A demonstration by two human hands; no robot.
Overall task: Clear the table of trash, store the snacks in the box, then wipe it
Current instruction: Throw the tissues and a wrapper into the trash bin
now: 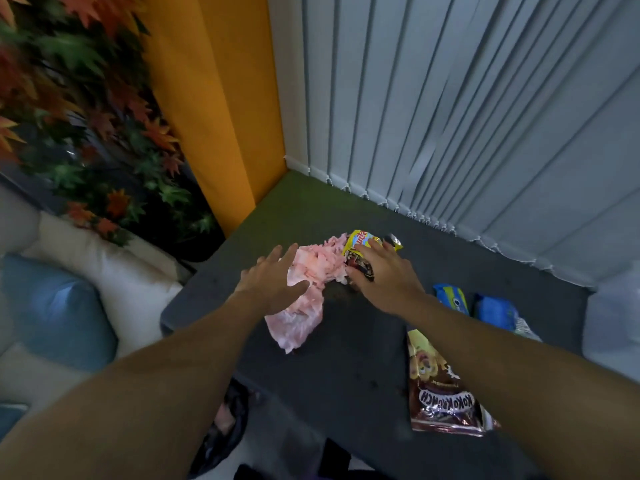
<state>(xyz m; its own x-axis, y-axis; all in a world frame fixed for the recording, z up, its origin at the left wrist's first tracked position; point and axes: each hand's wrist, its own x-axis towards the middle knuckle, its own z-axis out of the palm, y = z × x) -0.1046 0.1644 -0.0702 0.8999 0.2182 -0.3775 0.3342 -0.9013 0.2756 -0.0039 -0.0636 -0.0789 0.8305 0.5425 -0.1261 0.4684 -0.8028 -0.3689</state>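
Nearest, at 5 o'clock on the dark grey desk [346, 358], a glossy brown cereal snack bag [443, 400] lies flat and partly under the right forearm, with two blue biscuit packets [495, 311] beyond it at 3 o'clock, none of them touched. Off the near edge at 7 o'clock hangs a black plastic bag [221, 431], probably where the trash goes. Mid-desk, the crumpled pink tissue paper [301, 323] stretches with its long axis from 7 o'clock to 1 o'clock. The left hand [273, 285] hovers over its middle, fingers spread and straight, gripping nothing. Touching the tissue's far end, at 12 o'clock, sits the crumpled yellow snack wrapper [358, 242]. It lies at 11 o'clock from the right hand [388, 278], whose fairly straight fingers rest on it without closing round it. Each hand is thus nearest its own piece of trash, so the grab looks to be a matter of simply curling the fingers.
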